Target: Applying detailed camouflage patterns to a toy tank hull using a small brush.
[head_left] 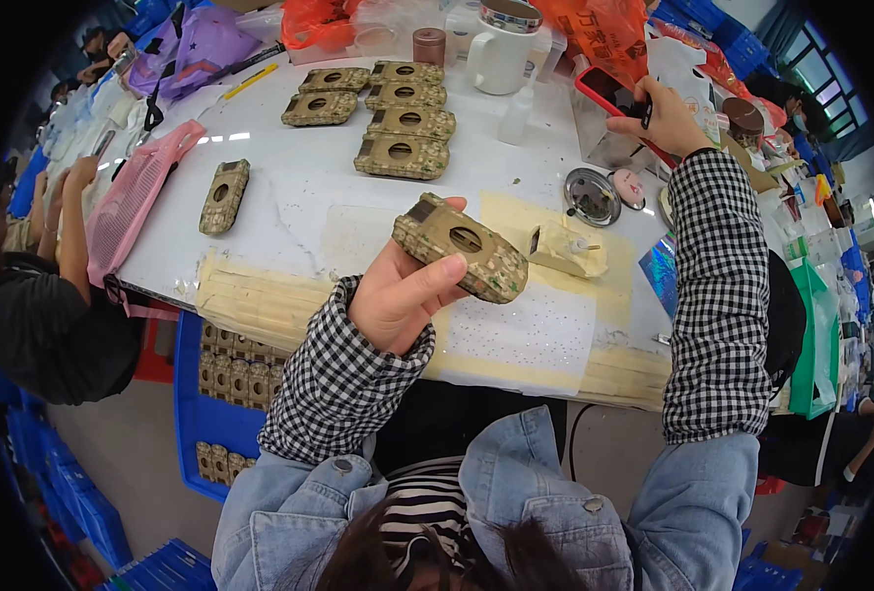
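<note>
My left hand (pixel 404 300) is closed around a camouflage-painted toy tank hull (pixel 501 268), tilted above the table, its round opening facing up. My thumb lies along its near side. At the upper right my right hand (pixel 672 116) reaches to a phone in a red case (pixel 597 87), with bent fingers at its edge. A small dark thing shows between these fingers; I cannot make it out. Below the held hull lies a white sheet (pixel 531 340) dotted with small specks. Beside it rests a block wrapped in cream tape (pixel 567 252) with short pegs sticking up.
Several matching hulls (pixel 402 156) stand in rows at the table's far side; a single hull (pixel 225 197) lies at the left. A white mug (pixel 504 61), small bottle (pixel 518 113) and round tin (pixel 592 196) stand farther back. A blue crate (pixel 189 433) of hulls is below left. A co-worker's arm (pixel 70 231) is at the left.
</note>
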`<control>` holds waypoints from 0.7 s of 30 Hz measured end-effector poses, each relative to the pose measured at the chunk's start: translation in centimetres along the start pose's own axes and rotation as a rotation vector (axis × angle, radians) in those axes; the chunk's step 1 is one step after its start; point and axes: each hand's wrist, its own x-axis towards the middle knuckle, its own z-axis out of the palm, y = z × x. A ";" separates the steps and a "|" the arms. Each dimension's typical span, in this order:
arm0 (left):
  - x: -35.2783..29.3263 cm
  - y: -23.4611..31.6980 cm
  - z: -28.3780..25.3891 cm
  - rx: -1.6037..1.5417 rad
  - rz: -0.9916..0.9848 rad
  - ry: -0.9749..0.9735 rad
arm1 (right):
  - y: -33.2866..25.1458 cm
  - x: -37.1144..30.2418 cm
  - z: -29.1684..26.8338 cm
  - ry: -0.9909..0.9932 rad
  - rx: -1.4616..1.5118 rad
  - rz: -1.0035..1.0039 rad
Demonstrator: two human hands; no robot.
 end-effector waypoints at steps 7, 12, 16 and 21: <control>0.1 0.0 -0.1 -0.004 -0.004 -0.008 | 0.2 -1.0 -0.9 0.128 0.025 -0.082; 0.0 0.0 0.0 0.004 -0.001 -0.002 | 0.3 -3.4 -3.0 0.331 0.269 -0.122; 0.1 -0.2 0.0 0.006 -0.001 -0.007 | -3.4 -8.0 -5.2 0.274 0.472 -0.114; 0.0 -0.2 0.0 0.021 -0.003 -0.006 | -11.5 -15.0 -7.7 0.126 0.716 0.087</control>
